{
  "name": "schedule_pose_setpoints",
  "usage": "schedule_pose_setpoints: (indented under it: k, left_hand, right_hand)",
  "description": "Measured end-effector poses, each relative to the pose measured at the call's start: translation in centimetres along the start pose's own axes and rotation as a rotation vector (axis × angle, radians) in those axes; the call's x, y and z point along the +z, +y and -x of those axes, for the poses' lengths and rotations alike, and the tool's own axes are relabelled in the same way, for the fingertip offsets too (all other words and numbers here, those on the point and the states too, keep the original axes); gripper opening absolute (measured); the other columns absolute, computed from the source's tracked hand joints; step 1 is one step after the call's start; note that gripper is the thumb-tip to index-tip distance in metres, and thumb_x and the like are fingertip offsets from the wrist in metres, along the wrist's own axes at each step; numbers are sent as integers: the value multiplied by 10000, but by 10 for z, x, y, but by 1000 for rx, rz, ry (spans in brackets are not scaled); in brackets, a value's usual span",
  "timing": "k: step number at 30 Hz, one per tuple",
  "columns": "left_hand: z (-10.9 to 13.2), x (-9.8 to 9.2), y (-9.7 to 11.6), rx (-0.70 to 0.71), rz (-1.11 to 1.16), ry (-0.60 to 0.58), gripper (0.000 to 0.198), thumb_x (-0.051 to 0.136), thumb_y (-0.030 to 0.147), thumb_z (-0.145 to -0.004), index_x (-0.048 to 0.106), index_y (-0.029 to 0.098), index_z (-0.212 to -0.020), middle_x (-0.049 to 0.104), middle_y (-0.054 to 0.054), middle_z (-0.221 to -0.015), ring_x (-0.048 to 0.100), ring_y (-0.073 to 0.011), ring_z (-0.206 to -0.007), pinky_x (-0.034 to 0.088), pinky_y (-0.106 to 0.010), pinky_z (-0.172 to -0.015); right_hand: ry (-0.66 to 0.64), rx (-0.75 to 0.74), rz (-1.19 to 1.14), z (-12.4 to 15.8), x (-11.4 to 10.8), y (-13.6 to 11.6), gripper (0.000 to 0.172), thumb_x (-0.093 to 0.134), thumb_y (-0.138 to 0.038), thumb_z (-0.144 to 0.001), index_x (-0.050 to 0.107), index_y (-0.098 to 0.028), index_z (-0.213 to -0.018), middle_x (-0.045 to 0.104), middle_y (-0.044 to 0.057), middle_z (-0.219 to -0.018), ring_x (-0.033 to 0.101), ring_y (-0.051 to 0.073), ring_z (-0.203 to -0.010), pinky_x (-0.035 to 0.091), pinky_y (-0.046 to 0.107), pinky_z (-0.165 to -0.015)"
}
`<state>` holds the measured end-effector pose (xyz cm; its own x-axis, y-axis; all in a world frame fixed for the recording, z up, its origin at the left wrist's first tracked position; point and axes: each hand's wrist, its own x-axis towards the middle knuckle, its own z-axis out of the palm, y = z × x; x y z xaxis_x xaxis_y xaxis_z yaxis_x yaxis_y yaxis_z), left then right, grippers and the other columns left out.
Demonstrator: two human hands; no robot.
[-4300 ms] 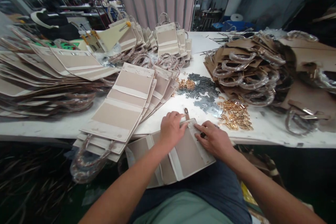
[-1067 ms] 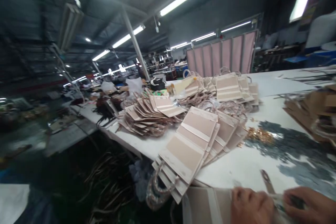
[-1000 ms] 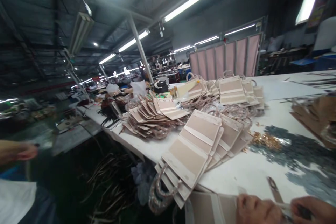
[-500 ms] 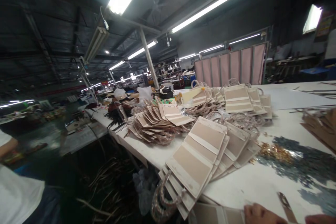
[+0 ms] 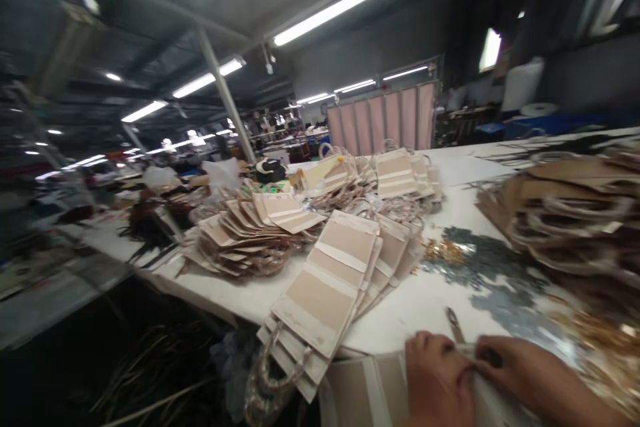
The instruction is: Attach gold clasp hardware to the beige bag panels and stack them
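Observation:
In front of me a beige bag panel [image 5: 350, 390] with pale strips lies at the table's near edge. My left hand [image 5: 440, 373] rests on it, fingers curled and closed against its upper edge. Beside it my right hand [image 5: 525, 367] is closed in a pinch at the same edge; a small dark spot shows at its fingertips, too blurred to name. Just beyond the hands lies a narrow strip [image 5: 454, 325] with metal on it. To the left, a fanned stack of beige bag panels [image 5: 325, 280] with wrapped handles hangs partly over the table edge.
More beige bag pieces [image 5: 250, 230] are heaped farther along the white table [image 5: 385, 330]. Small gold metal parts [image 5: 445, 251] and grey metal parts [image 5: 500, 273] lie loose right of the stack. A pile of brown bags [image 5: 565, 207] stands at the right.
My view has swung to the right. Both hands have come farther into view and closer together over the panel. The brown bags show more fully.

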<state>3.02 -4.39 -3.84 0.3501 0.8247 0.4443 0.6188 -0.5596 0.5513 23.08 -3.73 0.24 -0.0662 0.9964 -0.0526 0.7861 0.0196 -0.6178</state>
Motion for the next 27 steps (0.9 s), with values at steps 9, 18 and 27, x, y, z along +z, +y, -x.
schedule_pose_setpoints:
  k: [9,18,27]
  left_hand:
    - [-36,-40,15,-50,69,-207,152,715,190,-908,795,311,-954,759,-11,-1098,607,-257,-1109,411,-449,-908]
    - [-42,-37,7,-58,123,-243,179,707,163,-914,805,303,-967,760,-13,-1095,595,-255,-1091,391,-433,-905]
    - [-45,-38,7,-68,129,-243,179,728,138,-891,793,296,-942,763,-18,-1076,611,-257,-1077,408,-442,-893]
  right_hand:
    - [76,152,208,-46,-78,-11,342,669,-497,-899,825,-258,-1089,808,76,-1105,733,292,-1016,506,340,-856]
    - [81,255,379,-118,-87,22,205,685,-325,-889,844,-296,-1014,809,33,-1042,727,247,-959,456,281,-724]
    - [87,336,438,-157,-70,30,469,712,-576,-871,801,-268,-1214,787,107,-1133,723,304,-1006,506,320,-767]
